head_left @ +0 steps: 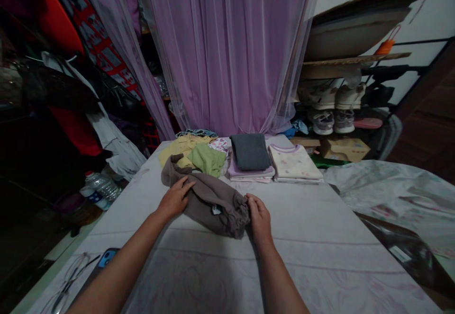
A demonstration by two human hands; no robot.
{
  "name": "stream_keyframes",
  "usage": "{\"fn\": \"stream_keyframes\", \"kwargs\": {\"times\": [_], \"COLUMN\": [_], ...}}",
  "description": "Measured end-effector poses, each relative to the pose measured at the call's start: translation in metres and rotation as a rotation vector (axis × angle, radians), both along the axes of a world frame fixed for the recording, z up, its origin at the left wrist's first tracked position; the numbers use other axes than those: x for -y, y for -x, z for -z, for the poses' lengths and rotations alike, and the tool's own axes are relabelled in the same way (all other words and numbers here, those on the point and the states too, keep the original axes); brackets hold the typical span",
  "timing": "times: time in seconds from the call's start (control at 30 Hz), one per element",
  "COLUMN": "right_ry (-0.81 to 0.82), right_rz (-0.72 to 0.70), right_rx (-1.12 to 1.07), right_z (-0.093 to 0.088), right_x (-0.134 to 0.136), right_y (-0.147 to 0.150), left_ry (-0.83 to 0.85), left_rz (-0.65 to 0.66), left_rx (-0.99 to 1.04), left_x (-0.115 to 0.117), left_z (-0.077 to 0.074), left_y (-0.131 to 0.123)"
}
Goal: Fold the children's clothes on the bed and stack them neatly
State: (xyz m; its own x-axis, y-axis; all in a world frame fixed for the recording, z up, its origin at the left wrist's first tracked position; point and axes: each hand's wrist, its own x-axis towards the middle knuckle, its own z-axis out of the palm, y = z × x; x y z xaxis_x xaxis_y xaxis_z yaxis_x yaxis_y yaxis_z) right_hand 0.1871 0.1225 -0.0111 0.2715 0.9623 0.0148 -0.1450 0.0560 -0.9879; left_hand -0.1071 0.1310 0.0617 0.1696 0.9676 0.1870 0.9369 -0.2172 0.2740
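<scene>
A crumpled taupe fleece garment [209, 205] lies on the white-sheeted table [313, 238], with a gathered cuff at its right end. My left hand [174, 199] grips its upper part, fingers over the fabric. My right hand [259, 219] holds the gathered end. Behind them, a dark grey folded cloth [250, 152] sits on a lilac folded stack [249, 173]. A cream printed shirt [293, 162] lies folded to the right. A green cloth [207, 159] overlaps a yellow cloth [181, 148] to the left.
A phone in a blue case [106, 258] and eyeglasses [69, 281] lie at the near left of the table. A water bottle [102, 186] stands beyond the left edge. A purple curtain [227, 53] hangs behind; shoes on a rack [329, 110] stand to the right.
</scene>
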Motion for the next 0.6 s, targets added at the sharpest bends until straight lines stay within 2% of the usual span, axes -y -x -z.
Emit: {"fn": "stream_keyframes", "kwargs": {"times": [0.17,0.27,0.33,0.47,0.53,0.6], "right_ry": [0.050,0.076,0.110,0.192,0.174,0.149], "right_rz": [-0.188,-0.259,-0.252,-0.120,-0.039,0.030], "right_rx": [-0.085,-0.140,-0.202,-0.322,-0.312,-0.276], "right_z": [-0.008,-0.011,-0.016,-0.034,-0.047,-0.058], "right_x": [0.002,0.005,0.007,0.002,-0.004,-0.009], "right_y": [-0.007,-0.010,-0.015,-0.039,-0.057,-0.073], "left_ry": [-0.011,-0.063,-0.132,-0.196,-0.154,-0.068], "left_rz": [-0.096,-0.047,0.012,0.181,0.256,0.285], "left_rx": [-0.204,-0.270,-0.266,-0.284,-0.303,-0.310], "left_x": [0.002,-0.001,0.004,0.043,0.069,0.092], "left_z": [-0.009,-0.024,-0.036,-0.055,-0.055,-0.047], "left_y": [-0.030,-0.041,-0.041,-0.035,-0.039,-0.050]}}
